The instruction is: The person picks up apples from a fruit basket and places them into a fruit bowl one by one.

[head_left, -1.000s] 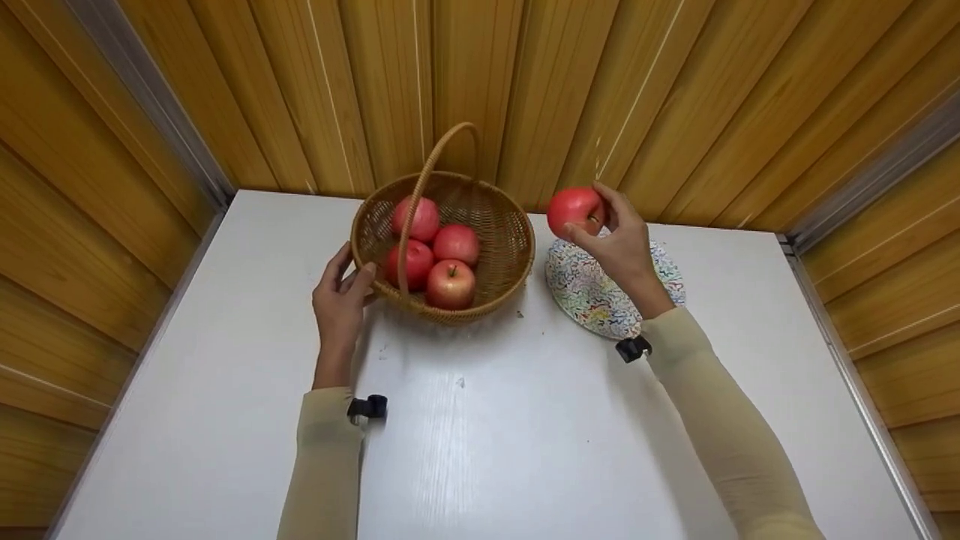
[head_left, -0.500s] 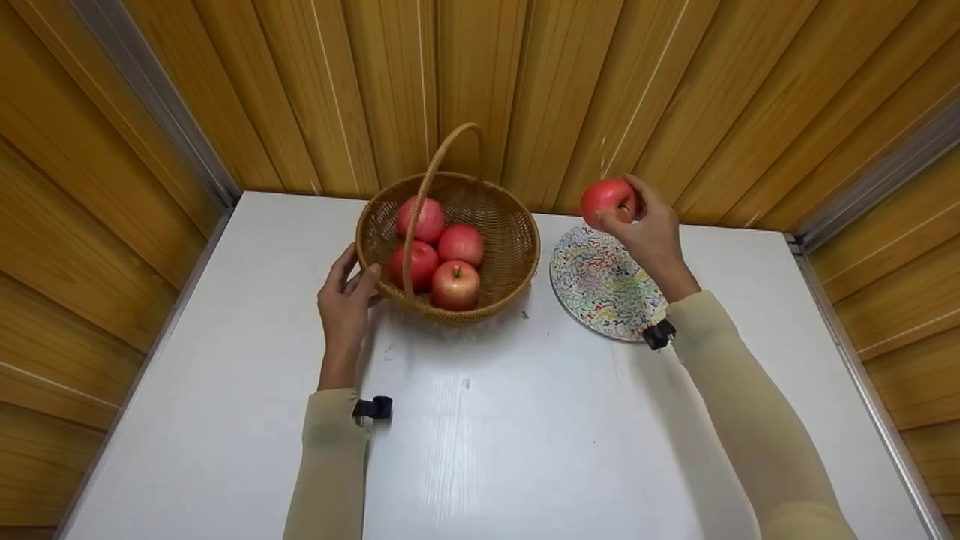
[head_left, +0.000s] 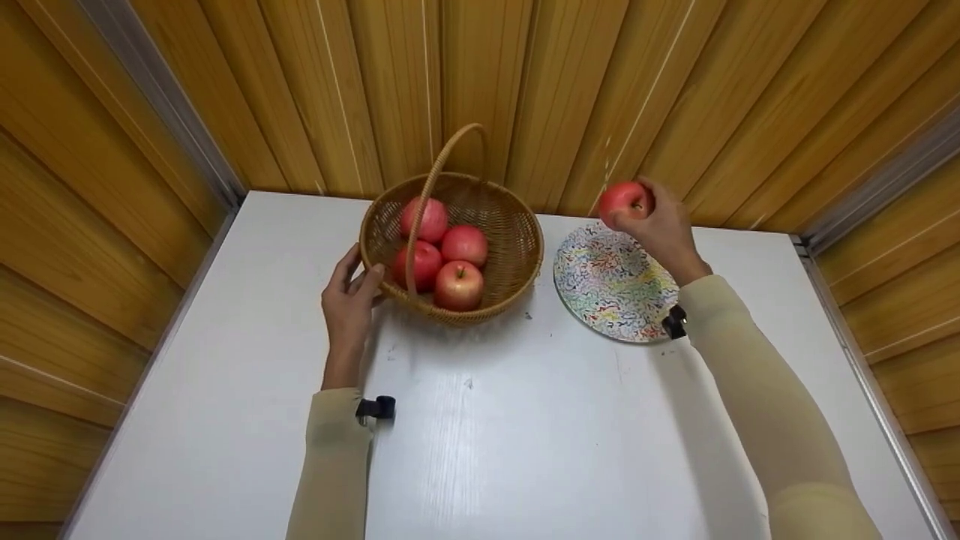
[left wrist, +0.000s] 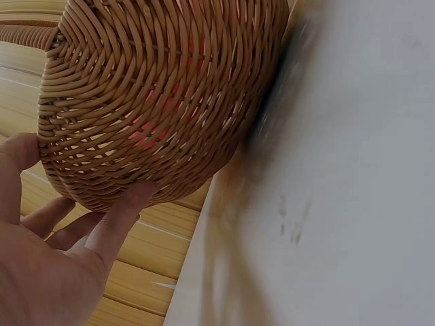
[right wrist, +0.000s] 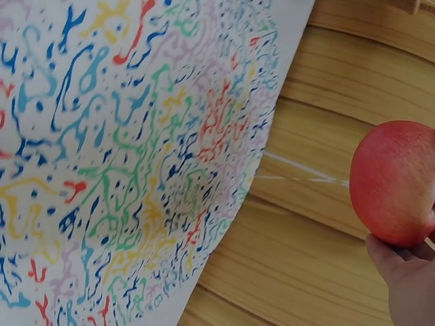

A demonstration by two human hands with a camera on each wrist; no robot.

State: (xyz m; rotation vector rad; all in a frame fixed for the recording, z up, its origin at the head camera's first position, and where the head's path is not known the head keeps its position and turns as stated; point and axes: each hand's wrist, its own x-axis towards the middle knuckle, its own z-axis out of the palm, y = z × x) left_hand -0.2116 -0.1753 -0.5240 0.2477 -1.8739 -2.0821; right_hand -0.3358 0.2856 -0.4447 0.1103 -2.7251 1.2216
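A round wicker basket [head_left: 510,232] with a tall arched handle stands at the back of the table and holds several red apples [head_left: 459,285]. My left hand [head_left: 349,307] holds its left side, thumb at the rim; in the left wrist view the fingers [left wrist: 129,207] lie against the weave. To the right, my right hand [head_left: 667,229] pinches another red apple [head_left: 624,202] between thumb and fingers, its stem end toward the palm. That apple is held up above the far edge of a round plate [head_left: 607,289] patterned with multicoloured squiggles. The right forearm overlaps the plate's right side.
The white table [head_left: 487,427] runs back to a wood-panelled wall [head_left: 559,97], close behind basket and plate. Panelled walls with metal strips also rise at left and right. A narrow gap of table separates basket from plate.
My right hand has moved to the right with the apple, uncovering more of the plate. My left hand has kept its hold on the basket, and the whole view has shifted slightly.
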